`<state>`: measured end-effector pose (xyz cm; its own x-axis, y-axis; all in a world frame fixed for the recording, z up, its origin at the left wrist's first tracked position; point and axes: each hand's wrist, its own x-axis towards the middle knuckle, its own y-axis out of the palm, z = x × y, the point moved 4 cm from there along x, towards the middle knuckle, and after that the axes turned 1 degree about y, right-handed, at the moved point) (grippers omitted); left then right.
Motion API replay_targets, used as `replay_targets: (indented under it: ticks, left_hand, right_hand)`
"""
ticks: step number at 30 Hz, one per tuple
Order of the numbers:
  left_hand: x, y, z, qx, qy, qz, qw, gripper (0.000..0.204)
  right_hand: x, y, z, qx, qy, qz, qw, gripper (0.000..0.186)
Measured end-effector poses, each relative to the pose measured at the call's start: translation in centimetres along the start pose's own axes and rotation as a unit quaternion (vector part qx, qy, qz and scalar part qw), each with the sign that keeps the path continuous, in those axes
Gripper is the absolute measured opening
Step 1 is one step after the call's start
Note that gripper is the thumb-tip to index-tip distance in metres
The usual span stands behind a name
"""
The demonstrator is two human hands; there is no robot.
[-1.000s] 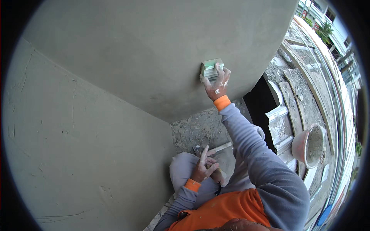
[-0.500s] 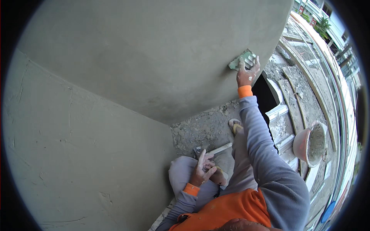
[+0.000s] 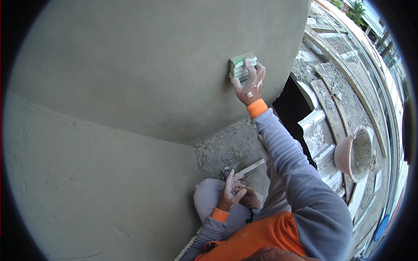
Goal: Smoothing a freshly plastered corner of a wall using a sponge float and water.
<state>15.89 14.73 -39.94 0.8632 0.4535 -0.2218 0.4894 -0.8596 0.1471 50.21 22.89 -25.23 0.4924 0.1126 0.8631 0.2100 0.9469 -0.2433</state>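
Observation:
My right hand [image 3: 250, 85] grips a ridged, pale green hand float [image 3: 238, 58], pressed against the smooth grey plastered wall [image 3: 130, 61], toward its right edge. Low in the middle, my left hand [image 3: 228, 195] is beside my bent knee [image 3: 204, 200], its index finger stretched out and the others loosely curved and apart, with nothing visible held. A pale straight strip [image 3: 250, 166] lies just beyond it, partly hidden at its near end. A second plastered wall [image 3: 74, 182], with scratches, meets the first in a corner on the left.
A rubble-strewn ledge [image 3: 224, 145] runs along the wall's foot. On the right are a dark opening [image 3: 291, 115], long boards [image 3: 348, 78], broken debris and a pinkish bucket [image 3: 352, 154] crusted with mortar. A building and plants [image 3: 357, 13] show beyond.
The float went rightward along the wall half a second ago and has since come back left, turning in my hand. My left hand stays by my knee. The view has shifted slightly.

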Motion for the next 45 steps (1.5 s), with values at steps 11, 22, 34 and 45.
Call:
replay_targets:
  ticks: [11,22,34,45]
  left_hand:
    - [0.5,0.3,-0.8,0.026,0.01,0.018,0.999,0.098]
    - [0.5,0.4,-0.1,0.019,0.024,0.024,0.999,0.097]
    - [0.0,-0.1,-0.3,0.028,0.026,0.027,0.999,0.095]
    - [-0.3,0.2,-0.4,0.001,0.026,0.026,0.999,0.097]
  right_hand:
    - [-4.4,0.1,-13.0,0.03,0.413,-0.075,0.907,0.076]
    - [-11.2,4.2,-9.4,0.002,0.414,-0.028,0.91,0.075]
    - [-15.9,5.9,-10.2,0.134,0.623,-0.016,0.77,0.082]
    - [-16.9,7.2,-6.1,0.076,0.433,0.007,0.898,0.076]
